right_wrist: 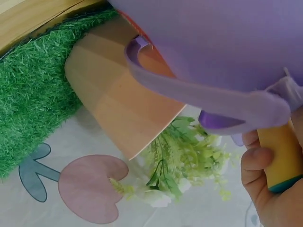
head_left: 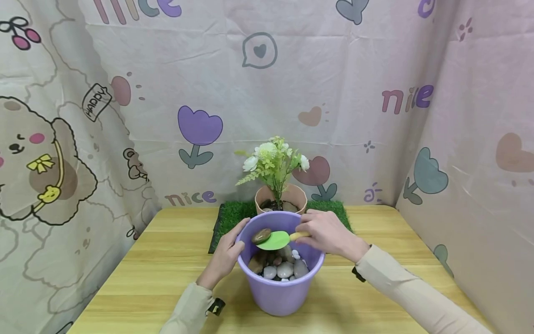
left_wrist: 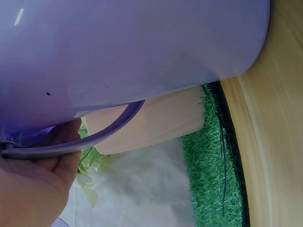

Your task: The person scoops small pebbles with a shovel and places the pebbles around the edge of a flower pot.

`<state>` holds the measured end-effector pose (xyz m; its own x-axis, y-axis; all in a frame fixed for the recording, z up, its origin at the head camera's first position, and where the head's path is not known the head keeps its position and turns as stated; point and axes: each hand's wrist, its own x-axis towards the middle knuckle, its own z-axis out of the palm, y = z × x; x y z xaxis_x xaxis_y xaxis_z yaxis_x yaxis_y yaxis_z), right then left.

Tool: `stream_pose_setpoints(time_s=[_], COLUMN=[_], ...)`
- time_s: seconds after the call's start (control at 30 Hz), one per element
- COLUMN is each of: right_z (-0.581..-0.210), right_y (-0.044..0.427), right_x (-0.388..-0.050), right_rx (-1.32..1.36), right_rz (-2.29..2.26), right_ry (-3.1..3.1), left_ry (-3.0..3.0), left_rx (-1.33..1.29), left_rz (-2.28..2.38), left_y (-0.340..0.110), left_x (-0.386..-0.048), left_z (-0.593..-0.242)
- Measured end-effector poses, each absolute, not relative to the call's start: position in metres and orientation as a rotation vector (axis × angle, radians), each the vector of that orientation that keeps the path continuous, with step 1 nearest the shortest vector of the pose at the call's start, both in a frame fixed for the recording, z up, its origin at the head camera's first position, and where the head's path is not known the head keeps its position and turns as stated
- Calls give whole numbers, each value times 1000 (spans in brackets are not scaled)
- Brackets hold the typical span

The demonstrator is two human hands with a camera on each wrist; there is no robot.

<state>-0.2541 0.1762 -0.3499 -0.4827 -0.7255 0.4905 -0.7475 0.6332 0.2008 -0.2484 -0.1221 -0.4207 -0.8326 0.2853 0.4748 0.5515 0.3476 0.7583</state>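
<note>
A purple bucket stands upright on the table, with several grey, white and brown stones inside. My left hand grips its rim on the left side, and the left wrist view shows the fingers passing by the bucket's handle. In my right hand is a small toy shovel with a green blade and a yellow handle. The blade is over the bucket's opening. A brown stone lies at the blade's tip, above the other stones.
Behind the bucket, a pinkish flowerpot with white flowers and green leaves stands on a green artificial grass mat. The wooden table is backed by a printed cloth, with cloth at both sides.
</note>
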Motion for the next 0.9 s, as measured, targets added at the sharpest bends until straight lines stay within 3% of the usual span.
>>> stream_pose_setpoints(time_s=[0.9], right_z=[-358], right_y=[182], right_x=[-258], right_rx=[956], right_rz=[265], right_ry=[-2420], left_ry=[-2357], left_rx=[-748], left_rz=[-1486], left_y=[-123], left_x=[-249], left_z=[-421])
